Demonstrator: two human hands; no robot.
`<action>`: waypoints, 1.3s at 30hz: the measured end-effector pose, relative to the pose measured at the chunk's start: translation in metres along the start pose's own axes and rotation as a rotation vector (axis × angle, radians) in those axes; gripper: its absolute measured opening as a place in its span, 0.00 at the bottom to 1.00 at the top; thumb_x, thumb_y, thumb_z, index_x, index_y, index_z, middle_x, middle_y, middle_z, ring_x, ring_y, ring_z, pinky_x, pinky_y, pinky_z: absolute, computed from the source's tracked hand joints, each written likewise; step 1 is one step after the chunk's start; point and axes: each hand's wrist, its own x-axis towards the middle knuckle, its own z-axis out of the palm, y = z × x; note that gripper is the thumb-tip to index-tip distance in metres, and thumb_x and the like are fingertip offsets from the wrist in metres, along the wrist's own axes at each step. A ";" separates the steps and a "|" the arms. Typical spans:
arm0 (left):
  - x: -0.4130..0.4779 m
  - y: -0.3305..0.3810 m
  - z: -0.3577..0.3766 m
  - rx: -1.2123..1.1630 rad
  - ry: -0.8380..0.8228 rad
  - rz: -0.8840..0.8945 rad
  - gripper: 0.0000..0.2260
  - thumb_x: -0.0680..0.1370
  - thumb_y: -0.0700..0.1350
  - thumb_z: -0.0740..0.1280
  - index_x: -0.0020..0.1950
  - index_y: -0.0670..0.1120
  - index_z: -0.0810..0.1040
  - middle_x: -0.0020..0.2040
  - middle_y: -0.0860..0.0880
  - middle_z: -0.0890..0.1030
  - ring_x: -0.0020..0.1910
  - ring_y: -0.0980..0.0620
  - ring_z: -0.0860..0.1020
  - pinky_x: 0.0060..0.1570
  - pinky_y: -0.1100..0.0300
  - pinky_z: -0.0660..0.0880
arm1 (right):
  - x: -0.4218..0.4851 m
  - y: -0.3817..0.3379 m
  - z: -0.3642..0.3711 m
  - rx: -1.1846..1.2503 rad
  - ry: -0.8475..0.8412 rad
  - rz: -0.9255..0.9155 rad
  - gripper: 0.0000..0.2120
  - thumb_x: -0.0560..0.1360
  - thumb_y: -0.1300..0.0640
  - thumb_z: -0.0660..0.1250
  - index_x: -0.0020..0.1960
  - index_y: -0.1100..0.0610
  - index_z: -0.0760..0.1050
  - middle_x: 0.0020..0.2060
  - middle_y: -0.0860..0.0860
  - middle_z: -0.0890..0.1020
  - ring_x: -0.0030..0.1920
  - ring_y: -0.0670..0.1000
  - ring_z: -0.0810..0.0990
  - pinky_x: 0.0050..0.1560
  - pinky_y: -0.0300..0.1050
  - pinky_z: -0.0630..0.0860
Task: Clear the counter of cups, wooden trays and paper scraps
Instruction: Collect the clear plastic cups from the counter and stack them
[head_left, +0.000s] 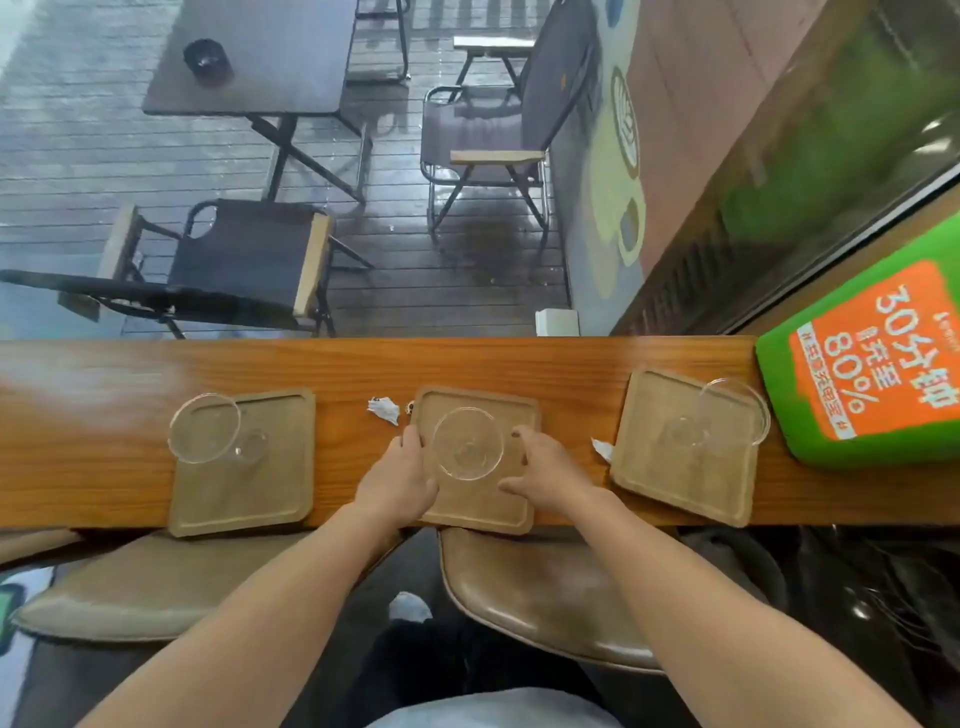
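Both forearms reach in from 6 o'clock. The left hand grips the middle tray at its 9 o'clock edge and the right hand at 3 o'clock, thumbs on top and fingers curled at the rims. A glass cup stands upright between them. Farther off at 11 o'clock, a paper scrap lies on the counter.

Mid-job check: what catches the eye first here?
The left hand and right hand grip the sides of the middle square wooden tray, which carries a clear glass cup, on the long wooden counter. A green and orange sign sits at the counter's right end, and a crumpled white paper scrap lies left of that tray.
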 end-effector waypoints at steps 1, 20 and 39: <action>0.002 -0.001 0.001 -0.038 0.003 0.000 0.19 0.74 0.43 0.69 0.63 0.48 0.67 0.57 0.47 0.75 0.51 0.47 0.77 0.51 0.48 0.80 | 0.002 -0.001 0.001 0.027 0.006 -0.009 0.41 0.72 0.50 0.76 0.78 0.51 0.58 0.71 0.55 0.70 0.68 0.56 0.73 0.66 0.56 0.74; -0.004 -0.005 -0.002 -0.436 -0.022 0.110 0.30 0.71 0.41 0.76 0.63 0.65 0.66 0.54 0.65 0.74 0.42 0.59 0.84 0.44 0.64 0.80 | -0.009 -0.031 0.007 0.247 -0.008 -0.115 0.38 0.69 0.56 0.78 0.73 0.47 0.63 0.61 0.44 0.70 0.58 0.49 0.75 0.54 0.49 0.79; -0.040 0.023 -0.062 -0.591 0.236 0.249 0.31 0.73 0.40 0.75 0.73 0.48 0.68 0.63 0.52 0.75 0.57 0.55 0.75 0.45 0.70 0.71 | -0.046 -0.089 -0.033 0.394 0.170 -0.296 0.35 0.69 0.54 0.80 0.70 0.44 0.65 0.59 0.43 0.76 0.56 0.47 0.80 0.57 0.53 0.81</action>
